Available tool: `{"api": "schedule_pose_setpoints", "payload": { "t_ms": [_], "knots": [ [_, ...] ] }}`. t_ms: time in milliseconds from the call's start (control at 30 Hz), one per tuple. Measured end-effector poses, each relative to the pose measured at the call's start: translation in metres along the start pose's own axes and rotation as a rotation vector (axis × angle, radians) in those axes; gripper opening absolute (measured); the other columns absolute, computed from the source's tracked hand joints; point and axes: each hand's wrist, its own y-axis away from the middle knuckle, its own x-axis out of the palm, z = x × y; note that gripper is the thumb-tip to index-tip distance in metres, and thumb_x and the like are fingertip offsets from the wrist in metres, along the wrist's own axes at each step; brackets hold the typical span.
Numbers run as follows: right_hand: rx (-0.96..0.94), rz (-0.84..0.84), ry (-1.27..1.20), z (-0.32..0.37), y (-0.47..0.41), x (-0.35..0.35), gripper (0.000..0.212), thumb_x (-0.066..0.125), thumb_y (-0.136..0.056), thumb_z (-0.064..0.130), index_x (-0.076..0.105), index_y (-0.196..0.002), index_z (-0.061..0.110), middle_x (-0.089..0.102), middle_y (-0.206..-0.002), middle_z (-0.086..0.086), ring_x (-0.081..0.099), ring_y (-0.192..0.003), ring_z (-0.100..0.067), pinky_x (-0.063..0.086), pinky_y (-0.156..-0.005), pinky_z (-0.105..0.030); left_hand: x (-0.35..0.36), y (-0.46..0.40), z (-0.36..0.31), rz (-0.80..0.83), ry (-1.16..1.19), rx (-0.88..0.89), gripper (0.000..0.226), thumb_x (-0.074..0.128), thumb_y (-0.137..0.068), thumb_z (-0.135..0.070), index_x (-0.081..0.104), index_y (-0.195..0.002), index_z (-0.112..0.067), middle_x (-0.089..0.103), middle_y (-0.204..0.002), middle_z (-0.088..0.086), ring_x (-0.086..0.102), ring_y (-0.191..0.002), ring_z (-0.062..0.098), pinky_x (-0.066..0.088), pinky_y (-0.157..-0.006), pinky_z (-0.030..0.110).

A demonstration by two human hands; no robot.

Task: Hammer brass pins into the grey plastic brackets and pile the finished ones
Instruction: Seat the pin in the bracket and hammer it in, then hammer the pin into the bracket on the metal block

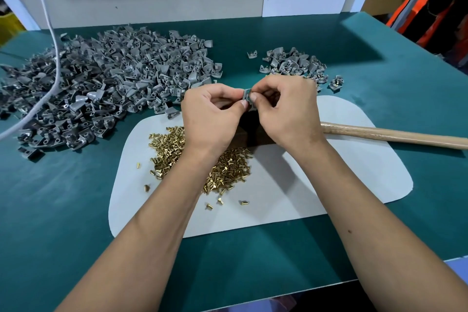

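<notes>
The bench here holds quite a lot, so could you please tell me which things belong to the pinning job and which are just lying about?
For the job:
- bracket pinched by left hand and right hand
- brass pins
- big bracket heap
- small pile
- hammer handle
- white mat

Lying about:
- white cable
- orange items

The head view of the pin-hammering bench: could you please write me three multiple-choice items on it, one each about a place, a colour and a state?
1. Where does the wooden hammer handle lie?
A. right of the hands
B. on the large pile
C. in a hand

2. What colour is the table cover?
A. red
B. dark green
C. yellow

3. What are both hands doing?
A. resting flat
B. swinging the hammer
C. pinching one grey plastic bracket

Answers: 1 A, it rests on the table, untouched. 2 B, green surrounds the white mat. 3 C, the left hand and right hand meet on it.
</notes>
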Motion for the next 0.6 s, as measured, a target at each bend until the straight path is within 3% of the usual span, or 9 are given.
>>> {"api": "schedule_pose_setpoints", "payload": {
  "t_ms": [167,333,500,600],
  "knots": [
    [0.028,0.015,-0.010,-0.0008,0.0001,0.0024,0.009,0.072,-0.088,0.016,0.080,-0.090,0.019,0.074,-0.081,0.007,0.065,-0.076,-0.006,0.053,-0.074,-0.024,-0.0017,-0.0004,-0.0020,-0.003,0.042,-0.050,0.026,0.081,-0.076,0.009,0.077,-0.081,-0.016,0.079,-0.082,0.005,0.076,-0.079,0.017,0.060,-0.080,0.028],
    [0.040,0.023,-0.024,-0.0019,0.0011,0.0039,0.009,0.071,-0.089,0.015,0.080,-0.090,0.019,0.075,-0.083,0.006,0.067,-0.079,-0.009,0.055,-0.076,-0.029,-0.0028,0.0007,-0.0054,0.019,0.074,-0.086,0.027,0.080,-0.076,0.011,0.076,-0.080,-0.016,0.078,-0.081,0.006,0.074,-0.076,0.017,0.060,-0.079,0.028],
    [0.004,0.021,-0.031,-0.0045,0.0005,0.0055,0.009,0.071,-0.088,0.012,0.079,-0.089,0.015,0.075,-0.081,0.004,0.066,-0.076,-0.010,0.052,-0.076,-0.024,-0.0051,-0.0015,-0.0047,0.054,0.007,-0.057,0.021,0.080,-0.078,0.009,0.076,-0.087,-0.009,0.078,-0.087,0.010,0.075,-0.081,0.018,0.060,-0.084,0.032],
    [-0.008,0.015,-0.007,-0.0086,-0.0006,0.0026,0.009,0.071,-0.087,0.011,0.079,-0.088,0.015,0.075,-0.080,0.004,0.063,-0.074,-0.008,0.049,-0.074,-0.018,-0.0006,0.0010,-0.0062,0.119,-0.130,0.025,0.026,0.085,-0.074,0.005,0.072,-0.093,-0.007,0.077,-0.086,0.005,0.076,-0.079,0.011,0.061,-0.079,0.025]
  ]
}}
